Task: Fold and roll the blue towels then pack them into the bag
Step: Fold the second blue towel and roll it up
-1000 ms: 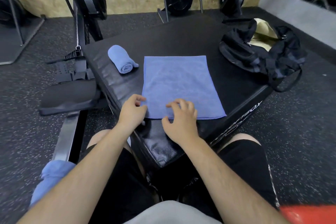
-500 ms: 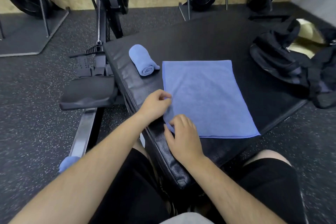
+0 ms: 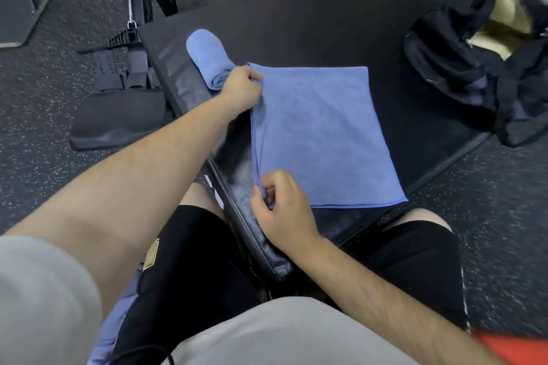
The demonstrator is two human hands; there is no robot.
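Single head-worn wide-angle view, facing forward, steeply down; padded box point(image 3: 311, 24) close below, gym floor point(image 3: 44, 92) beyond.

Bare worktop point(image 3: 311, 24) is lying open beyond the flat blue towel point(image 3: 320, 133). A free lane is running between the towel's right edge and the black duffel bag point(image 3: 462, 68). The bag is sitting at the far right corner, mouth gaping upward. The rolled towel point(image 3: 207, 53) is crowding the far left edge, just beside the left grip point(image 3: 241, 87) pinching the far corner. The right grip point(image 3: 281, 204) is pinching the near left corner. The rower seat point(image 3: 118, 115) is sitting low, just off the worktop's left side.
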